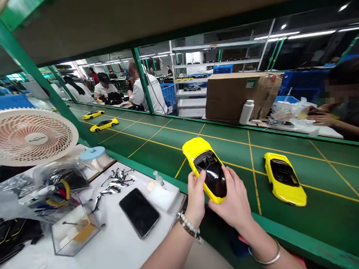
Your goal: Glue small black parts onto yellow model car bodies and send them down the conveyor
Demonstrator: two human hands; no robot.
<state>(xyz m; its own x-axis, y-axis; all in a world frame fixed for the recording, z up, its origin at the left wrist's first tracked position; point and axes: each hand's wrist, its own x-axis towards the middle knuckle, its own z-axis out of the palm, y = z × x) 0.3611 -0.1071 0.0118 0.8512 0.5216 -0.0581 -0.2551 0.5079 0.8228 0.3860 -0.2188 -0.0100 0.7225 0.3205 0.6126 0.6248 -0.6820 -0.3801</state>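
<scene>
A yellow toy car point(195, 147) with a glossy black roof is held up in both my hands over the near edge of the green conveyor belt. My left hand point(196, 194) grips its left side, the thumb lying along the door. On the other side my right hand point(233, 196) wraps round the car, fingers against the dark glass. The palm sides and the car's underside are hidden. To the right, a second yellow toy car point(286, 193) sits on the belt, its dark interior showing.
Two more yellow cars point(104, 125) stand farther left on the belt point(155, 140). My white worktable point(110, 252) carries a phone point(139, 213), small black parts point(117, 181), a clear box point(74, 232) and a fan point(30, 137). Across the belt are a carton point(232, 96), a white bottle point(246, 112) and a co-worker's hands point(321, 117).
</scene>
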